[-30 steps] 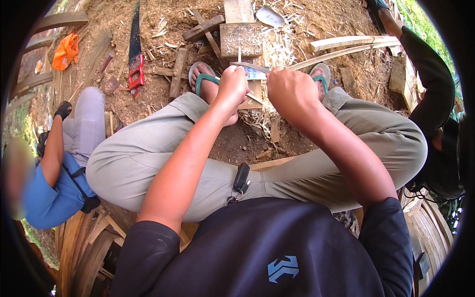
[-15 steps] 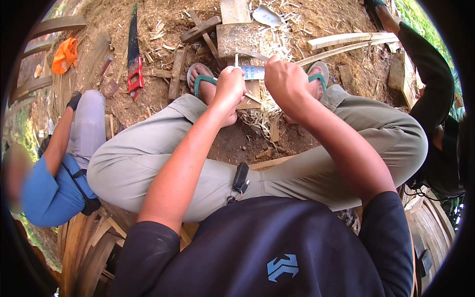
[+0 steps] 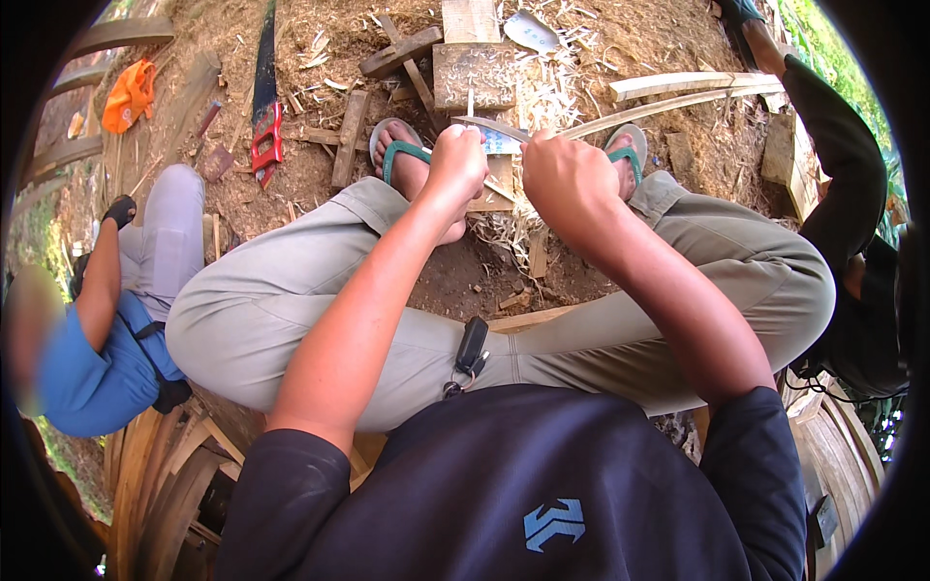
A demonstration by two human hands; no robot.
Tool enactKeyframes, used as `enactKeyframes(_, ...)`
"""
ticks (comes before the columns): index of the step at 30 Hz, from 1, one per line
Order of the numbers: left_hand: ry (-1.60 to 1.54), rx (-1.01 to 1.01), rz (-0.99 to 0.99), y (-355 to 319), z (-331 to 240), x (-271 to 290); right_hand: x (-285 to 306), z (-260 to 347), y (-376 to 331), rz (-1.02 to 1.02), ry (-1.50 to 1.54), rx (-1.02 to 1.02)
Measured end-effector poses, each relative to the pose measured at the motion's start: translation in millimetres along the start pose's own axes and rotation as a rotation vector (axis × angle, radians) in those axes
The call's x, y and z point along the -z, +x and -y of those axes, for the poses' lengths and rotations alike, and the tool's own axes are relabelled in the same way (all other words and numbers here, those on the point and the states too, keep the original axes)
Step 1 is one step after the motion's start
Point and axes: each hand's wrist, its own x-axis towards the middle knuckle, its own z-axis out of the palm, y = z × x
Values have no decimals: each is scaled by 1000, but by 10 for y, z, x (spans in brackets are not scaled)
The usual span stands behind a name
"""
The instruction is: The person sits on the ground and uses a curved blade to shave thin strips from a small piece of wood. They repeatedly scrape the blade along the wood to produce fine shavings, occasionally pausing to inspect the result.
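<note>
My left hand (image 3: 455, 167) is closed around a thin pale wooden stick (image 3: 471, 101), whose far end points away from me. In my closed right hand (image 3: 567, 179) is a knife (image 3: 494, 126); its handle is hidden by the fingers. The curved blade reaches left, close to the stick just beyond my left fist. Whether the edge touches the wood I cannot tell. Both hands are between my sandalled feet, over a small printed sheet (image 3: 504, 142) and wood shavings (image 3: 528, 208). A wooden block (image 3: 475, 77) lies just beyond the stick's end.
A red-handled saw (image 3: 266, 140) and an orange cloth or bag (image 3: 128, 97) lie to the left. Long wooden strips (image 3: 668, 102) extend to the right. A person in blue (image 3: 97, 358) sits at left; another in dark clothing (image 3: 838, 165) is at right.
My right hand and the knife have come slightly nearer to me, the blade now lower along the stick. My left hand keeps its grip. The left person's hand has shifted a little.
</note>
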Motion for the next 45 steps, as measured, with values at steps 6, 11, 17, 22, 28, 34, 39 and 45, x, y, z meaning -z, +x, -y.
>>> enactKeyframes(6,-83,-2,41,5,36,23,-97,73,121,78,51,-109)
enactKeyframes(11,-55,19,14,-12,-2,-26,-246,-79,251,30,39,-38)
enactKeyframes(17,0,3,6,16,14,14,44,-45,80,44,-23,85)
enactKeyframes(22,2,10,0,60,39,16,-45,-15,2,-3,4,24)
enactKeyframes(28,20,-1,-23,11,24,-1,-175,88,60,-37,-24,-46)
enactKeyframes(34,-87,16,7,7,38,-12,-334,-135,340,-60,14,-72)
enactKeyframes(39,-42,12,21,-32,-30,11,-205,-216,254,-108,-3,69)
enactKeyframes(45,-65,6,22,-14,-17,32,-76,-149,26,-25,-34,165)
